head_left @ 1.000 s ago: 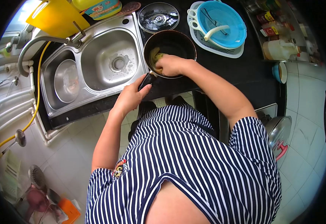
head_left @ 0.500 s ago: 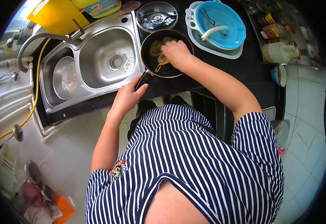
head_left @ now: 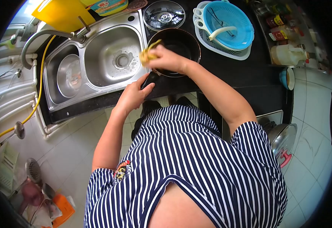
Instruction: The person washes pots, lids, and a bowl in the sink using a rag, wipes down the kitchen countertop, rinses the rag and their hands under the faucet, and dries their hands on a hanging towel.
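A dark frying pan (head_left: pixel 182 45) stands on the black counter beside the sink. My left hand (head_left: pixel 133 95) is closed around its black handle (head_left: pixel 150 79). Over the pan's left side, close to the sink edge, my right hand (head_left: pixel 168 60) grips a crumpled yellow dishcloth (head_left: pixel 148 56). Motion blurs the cloth, and one end sticks up past my fingers. My right hand and wrist hide part of the pan's inside; its visible bottom is dark.
Left of the pan is a double steel sink (head_left: pixel 109 41) with a curved faucet (head_left: pixel 40 36); a metal lid-like disc (head_left: pixel 69 76) lies in the smaller basin. A glass lid (head_left: pixel 164 16) and a blue basket (head_left: pixel 245 32) sit behind. Bottles (head_left: pixel 287 54) stand at right.
My right hand has lifted the yellow dishcloth from inside the pan and moved left toward the sink. My left hand stays on the handle. The view has shifted slightly.
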{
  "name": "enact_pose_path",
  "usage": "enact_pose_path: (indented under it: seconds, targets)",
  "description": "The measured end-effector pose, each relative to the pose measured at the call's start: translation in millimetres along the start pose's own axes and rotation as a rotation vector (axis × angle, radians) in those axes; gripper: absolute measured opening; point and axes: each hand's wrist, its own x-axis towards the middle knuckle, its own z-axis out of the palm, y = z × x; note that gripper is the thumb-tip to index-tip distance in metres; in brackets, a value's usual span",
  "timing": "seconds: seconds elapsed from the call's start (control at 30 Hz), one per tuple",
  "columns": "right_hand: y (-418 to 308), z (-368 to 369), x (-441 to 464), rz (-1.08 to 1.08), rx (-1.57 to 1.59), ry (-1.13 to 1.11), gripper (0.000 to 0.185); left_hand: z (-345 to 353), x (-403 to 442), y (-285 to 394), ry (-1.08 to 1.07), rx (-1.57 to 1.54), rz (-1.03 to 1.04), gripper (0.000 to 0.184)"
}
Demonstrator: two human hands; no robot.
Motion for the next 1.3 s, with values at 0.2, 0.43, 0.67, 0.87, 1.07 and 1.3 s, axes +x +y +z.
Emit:
enact_pose_path:
  seconds: [0.2,0.43,0.67,0.87,1.07,1.3]
  targets:
    - [-16,-61,-55,0.071,-0.403,-0.647,0.044,7,2,-7,-0.014,-0.112,0.065,0.055]
    - [-6,-13,9,0.025,0.048,0.518,0.038,13,0,4,-0.066,-0.040,0.071,0.058]
    - [-26,15,-13,0.260,-0.015,0.725,0.037,17,-3,8,-0.029,-0.014,0.048,0.059]
    - [-58,-44,-100,0.168,-0.748,-0.181,0.033,21,-1,1,0.004,-0.068,0.007,0.059]
    - [-27,-70,-71,-0.165,-1.301,0.246,0.014,18,-2,4,-0.036,-0.136,0.002,0.058]
    - [-7,-86,-1,-0.799,-1.266,0.261,0.017,24,-3,4,0.034,-0.066,0.058,0.057]
